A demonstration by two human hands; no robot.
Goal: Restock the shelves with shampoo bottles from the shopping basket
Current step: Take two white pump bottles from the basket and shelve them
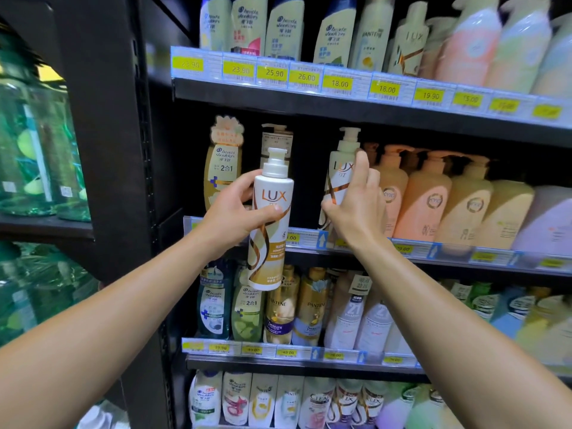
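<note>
Left hand (230, 216) is wrapped around a white LUX pump bottle (270, 224) held upright in front of the shelf (402, 253), while just right of it the right hand (356, 209) grips a second LUX bottle (339, 181) standing on that shelf.

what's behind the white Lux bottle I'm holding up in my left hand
Behind the Lux bottle in your left hand stands a brown pump bottle; only its top and back label show. The shelf gap lower down is covered.
</note>
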